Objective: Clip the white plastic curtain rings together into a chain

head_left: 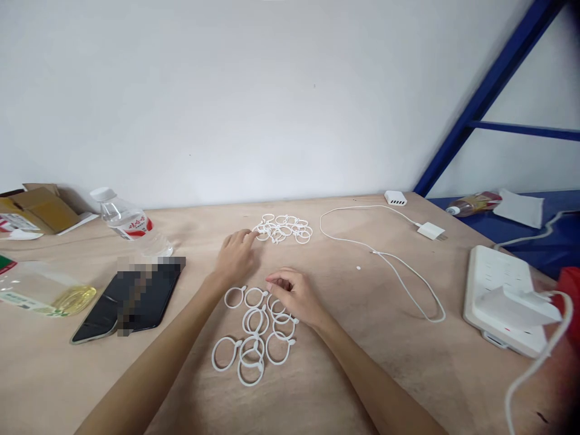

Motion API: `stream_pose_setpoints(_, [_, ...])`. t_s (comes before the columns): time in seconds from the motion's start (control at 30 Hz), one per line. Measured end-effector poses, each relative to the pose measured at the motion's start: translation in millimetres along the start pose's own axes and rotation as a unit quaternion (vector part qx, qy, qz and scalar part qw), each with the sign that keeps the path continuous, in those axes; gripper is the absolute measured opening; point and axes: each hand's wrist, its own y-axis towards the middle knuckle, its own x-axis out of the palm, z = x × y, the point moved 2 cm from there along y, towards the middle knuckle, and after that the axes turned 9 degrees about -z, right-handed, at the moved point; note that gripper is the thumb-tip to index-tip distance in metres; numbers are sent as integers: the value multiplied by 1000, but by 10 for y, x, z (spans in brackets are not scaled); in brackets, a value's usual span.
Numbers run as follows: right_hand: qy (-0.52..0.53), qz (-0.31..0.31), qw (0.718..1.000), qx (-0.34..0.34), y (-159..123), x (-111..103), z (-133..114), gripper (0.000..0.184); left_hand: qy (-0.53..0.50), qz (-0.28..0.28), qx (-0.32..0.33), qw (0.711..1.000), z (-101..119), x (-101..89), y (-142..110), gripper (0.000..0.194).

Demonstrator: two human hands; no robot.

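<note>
My left hand (238, 254) reaches to the left edge of a pile of thin white plastic rings (283, 231) near the back of the table. Its fingers are stretched out, and the fingertips appear to touch the nearest ring there. Closer to me, my right hand (295, 294) is curled with thumb and fingertips together, just over the top of a spread-out group of white rings (212, 354). Whether it pinches a ring is hidden by the fingers. Each ring in this group has a small tab, and several overlap.
Left of my arms are a black phone (154, 296), a tilted clear bottle (131, 223), a plastic packet (40, 290) and a cardboard box (48, 208). To the right lie a white cable (353, 241), a charger plug (430, 231) and a power strip (498, 272). A wall stands behind.
</note>
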Motion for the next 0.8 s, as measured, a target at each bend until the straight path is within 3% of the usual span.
stream_pose_setpoints(0.13, [5,1,1000,11,1,-12,-1,13,-17,-11,-24,1000,95,158,228,35])
stream_pose_setpoints(0.27, [6,1,1000,15,5,-13,4,13,-35,-7,-30,999,65,221,198,25])
stream_pose_setpoints(0.63, [15,4,1000,22,7,-11,10,12,-192,-29,-19,981,127,166,23,18])
stream_pose_setpoints(0.8, [24,18,999,32,9,-14,46,13,-294,-28,-80,952,137,77,2,17])
